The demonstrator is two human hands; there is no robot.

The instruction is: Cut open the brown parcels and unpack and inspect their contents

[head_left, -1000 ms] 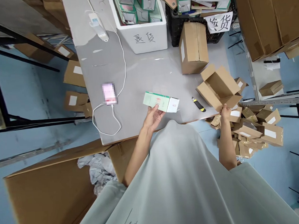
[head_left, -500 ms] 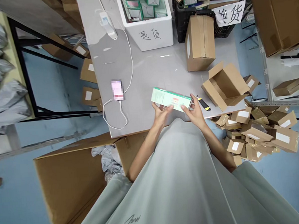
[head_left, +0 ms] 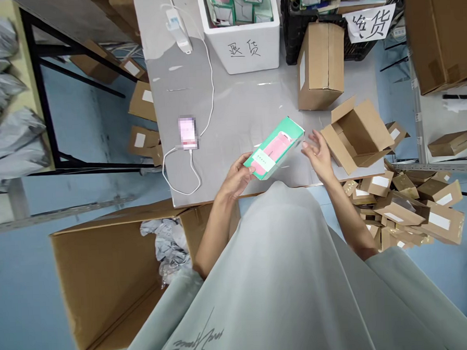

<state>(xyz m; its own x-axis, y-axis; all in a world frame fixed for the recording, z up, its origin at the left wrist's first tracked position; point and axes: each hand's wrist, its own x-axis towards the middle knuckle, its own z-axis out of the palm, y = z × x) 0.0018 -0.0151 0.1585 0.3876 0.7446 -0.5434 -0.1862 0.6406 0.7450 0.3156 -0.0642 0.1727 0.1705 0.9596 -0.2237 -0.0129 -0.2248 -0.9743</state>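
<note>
A long green product box (head_left: 276,147) with a pink picture on its upper face is tilted above the near part of the table. My left hand (head_left: 237,178) grips its lower left end, fingers closed around the edge. Off the box's right end, my right hand (head_left: 317,155) is apart from it with the fingers spread and holds nothing. An open cardboard carton (head_left: 362,131) lies on the table just to the right of that hand.
The grey table (head_left: 231,128) bears a phone (head_left: 188,133) on a white cable, a white foam bin (head_left: 246,51) of green boxes, a closed carton (head_left: 321,68) and a black crate (head_left: 289,36). Small cartons (head_left: 411,202) pile up at right; a large carton (head_left: 110,291) stands at left.
The box has turned from its pale printed side to the pink-picture face, its right end swung upward. My right hand has let go and moved right; the left keeps hold.
</note>
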